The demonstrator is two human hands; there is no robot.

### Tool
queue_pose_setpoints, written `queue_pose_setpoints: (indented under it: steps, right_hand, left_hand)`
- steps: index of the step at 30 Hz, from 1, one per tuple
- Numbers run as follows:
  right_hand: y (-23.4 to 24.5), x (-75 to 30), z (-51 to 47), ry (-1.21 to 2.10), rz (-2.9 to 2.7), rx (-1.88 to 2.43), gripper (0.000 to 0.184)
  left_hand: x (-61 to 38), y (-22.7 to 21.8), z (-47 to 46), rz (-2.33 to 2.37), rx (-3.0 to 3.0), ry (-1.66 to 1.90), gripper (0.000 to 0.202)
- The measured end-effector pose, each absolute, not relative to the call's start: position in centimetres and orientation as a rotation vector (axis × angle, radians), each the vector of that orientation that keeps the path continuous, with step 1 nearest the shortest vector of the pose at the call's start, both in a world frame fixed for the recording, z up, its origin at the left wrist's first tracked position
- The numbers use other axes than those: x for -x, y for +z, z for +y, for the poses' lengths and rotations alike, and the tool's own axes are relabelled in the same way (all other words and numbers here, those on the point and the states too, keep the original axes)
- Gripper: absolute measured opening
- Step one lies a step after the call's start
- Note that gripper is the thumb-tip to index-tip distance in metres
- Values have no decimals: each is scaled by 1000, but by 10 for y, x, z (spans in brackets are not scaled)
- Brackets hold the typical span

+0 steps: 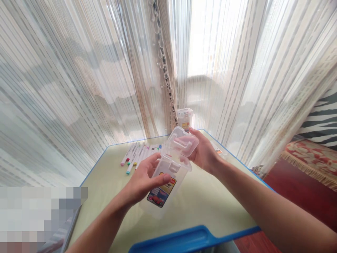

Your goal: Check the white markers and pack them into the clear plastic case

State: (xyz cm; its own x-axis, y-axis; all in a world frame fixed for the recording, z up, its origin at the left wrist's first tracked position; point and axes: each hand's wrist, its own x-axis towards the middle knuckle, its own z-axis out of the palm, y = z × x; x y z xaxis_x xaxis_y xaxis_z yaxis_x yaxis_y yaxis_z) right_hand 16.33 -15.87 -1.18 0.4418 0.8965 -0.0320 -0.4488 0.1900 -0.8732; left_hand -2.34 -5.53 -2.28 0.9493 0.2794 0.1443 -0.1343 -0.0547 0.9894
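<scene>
A clear plastic marker case (171, 175) with a printed label is held tilted above the table, its hinged lid (181, 140) raised. My left hand (149, 179) wraps round the case body, thumb across the label. At the lid's right side is my right hand (202, 151), its fingers bent behind the clear plastic and partly hidden. Several white markers (135, 156) with coloured ends lie side by side on the table, beyond my left hand.
The pale green table (100, 189) has a blue edge and a blue front tray (171, 242). A second clear case (185, 117) stands at the back corner by the curtains (79, 88). A packet (218, 150) lies right of my right hand.
</scene>
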Motion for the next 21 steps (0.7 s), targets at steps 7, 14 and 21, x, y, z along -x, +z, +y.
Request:
queue_pose_setpoints:
  steps: [7,14,21]
  right_hand:
    - [-13,-176,-156,1006,-572,1048,34]
    - [-22,-180,-157,1115,-869,990,32]
    - [-34,-164,-151,1195,-924,1066,21]
  left_hand:
    - [40,-19,-40,100,-1516,325,71]
    - [40,-22,-32,98,-1540,445,75]
    - [33,-28,-35,156,-1560,615,67]
